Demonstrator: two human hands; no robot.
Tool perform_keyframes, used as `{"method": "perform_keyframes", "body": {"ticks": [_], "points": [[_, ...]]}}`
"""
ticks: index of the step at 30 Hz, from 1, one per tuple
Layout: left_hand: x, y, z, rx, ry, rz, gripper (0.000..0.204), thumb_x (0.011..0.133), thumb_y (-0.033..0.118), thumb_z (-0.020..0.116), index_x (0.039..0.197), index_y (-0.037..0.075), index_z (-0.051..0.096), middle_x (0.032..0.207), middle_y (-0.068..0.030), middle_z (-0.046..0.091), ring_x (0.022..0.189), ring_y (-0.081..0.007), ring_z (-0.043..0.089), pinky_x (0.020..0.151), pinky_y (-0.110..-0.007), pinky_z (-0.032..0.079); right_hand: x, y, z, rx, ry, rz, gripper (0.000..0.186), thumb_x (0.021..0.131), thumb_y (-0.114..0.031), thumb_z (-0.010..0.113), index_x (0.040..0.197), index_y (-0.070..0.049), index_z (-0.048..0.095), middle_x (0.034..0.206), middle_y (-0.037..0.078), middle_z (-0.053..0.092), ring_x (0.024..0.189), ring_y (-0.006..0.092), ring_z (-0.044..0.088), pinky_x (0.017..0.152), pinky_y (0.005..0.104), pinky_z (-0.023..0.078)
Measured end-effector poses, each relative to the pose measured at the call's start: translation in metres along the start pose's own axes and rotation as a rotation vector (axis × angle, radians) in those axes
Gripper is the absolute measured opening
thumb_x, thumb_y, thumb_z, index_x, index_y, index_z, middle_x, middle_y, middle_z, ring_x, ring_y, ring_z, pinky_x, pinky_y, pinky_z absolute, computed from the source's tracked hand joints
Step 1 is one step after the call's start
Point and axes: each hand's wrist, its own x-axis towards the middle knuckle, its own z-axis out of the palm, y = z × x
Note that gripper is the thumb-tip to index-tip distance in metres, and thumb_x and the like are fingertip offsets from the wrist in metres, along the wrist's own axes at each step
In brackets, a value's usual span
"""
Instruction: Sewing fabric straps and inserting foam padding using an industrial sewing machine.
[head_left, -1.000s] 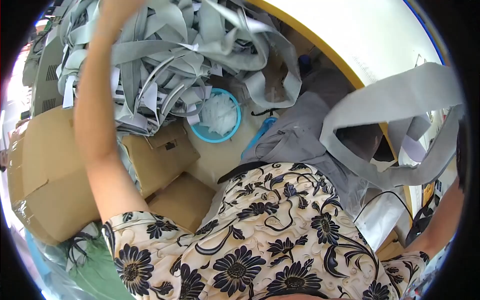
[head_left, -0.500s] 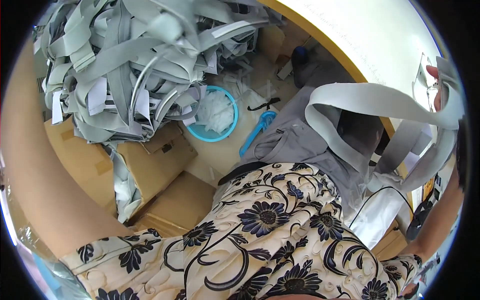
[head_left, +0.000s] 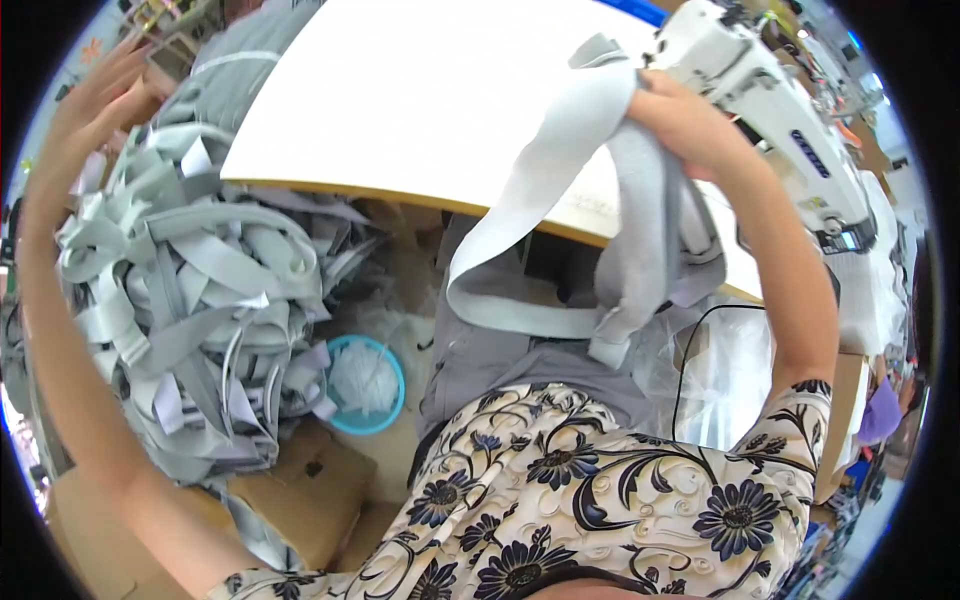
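My right hand (head_left: 688, 118) is closed round the upper part of a wide grey strap (head_left: 590, 105). The strap hangs in long loops over the table's front edge, with its lowest loop above my lap. At the far left my left hand (head_left: 105, 105) is raised with fingers stretched out, holding nothing that I can see. Below and beside it lies a big heap of grey straps (head_left: 200, 280), tangled, with pale lilac-white end pieces.
A white table (head_left: 400, 100) with a yellow-brown edge lies ahead. A white sewing machine (head_left: 780, 110) stands at its right. Beside my legs is a blue-rimmed basket (head_left: 400, 395) of white scraps. Cardboard boxes (head_left: 310, 490) stand at the lower left.
The view has swung toward the table and the sewing machine. My right hand, with the strap, now shows over the tabletop. My left hand has come into view above the heap.
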Motion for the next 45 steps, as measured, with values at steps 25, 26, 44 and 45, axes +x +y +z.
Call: {"method": "perform_keyframes", "body": {"ticks": [25, 26, 44, 45], "points": [[0.115, 0.240, 0.251, 0.071, -0.421, 0.299, 0.027, 0.080, 0.030, 0.071, 0.075, 0.005, 0.064, 0.064, -0.0018, 0.061, 0.053, -0.0063, 0.053, 0.047, -0.023, 0.041, -0.070, 0.132, -0.003, 0.407, 0.099, -0.139, 0.037, 0.080, -0.014, 0.078, 0.099, -0.005, 0.047, 0.079, 0.013, 0.068, 0.064, 0.0149, 0.067, 0.052, 0.0262, 0.052], [0.115, 0.237, 0.257, 0.100, -0.380, 0.299, 0.029, 0.078, 0.032, 0.071, 0.075, 0.005, 0.063, 0.064, -0.0031, 0.061, 0.054, -0.0075, 0.055, 0.048, -0.024, 0.041, -0.070, 0.136, 0.007, 0.418, 0.092, -0.136, 0.037, 0.080, -0.014, 0.078, 0.099, -0.005, 0.047, 0.079, 0.013, 0.068, 0.064, 0.0149, 0.067, 0.052, 0.0262, 0.052], [-0.062, 0.211, 0.374, -0.356, -0.515, 0.529, 0.012, 0.086, 0.012, 0.065, 0.090, 0.001, 0.066, 0.076, -0.0089, 0.063, 0.063, -0.0237, 0.063, 0.057, -0.032, 0.052, -0.045, 0.136, 0.050, 0.756, -0.027, -0.259, 0.036, 0.098, -0.018, 0.057, 0.128, 0.001, 0.053, 0.102, 0.008, 0.065, 0.080, 0.0139, 0.065, 0.072, 0.0283, 0.055], [-0.057, 0.190, 0.376, -0.645, -0.554, 0.357, 0.021, 0.089, 0.023, 0.065, 0.091, 0.002, 0.070, 0.082, -0.0078, 0.066, 0.068, -0.0212, 0.063, 0.062, -0.032, 0.052, -0.047, 0.135, 0.044, 0.778, -0.058, -0.301, 0.036, 0.097, -0.017, 0.057, 0.128, 0.001, 0.053, 0.102, 0.008, 0.066, 0.080, 0.0142, 0.066, 0.072, 0.0289, 0.056]]}}
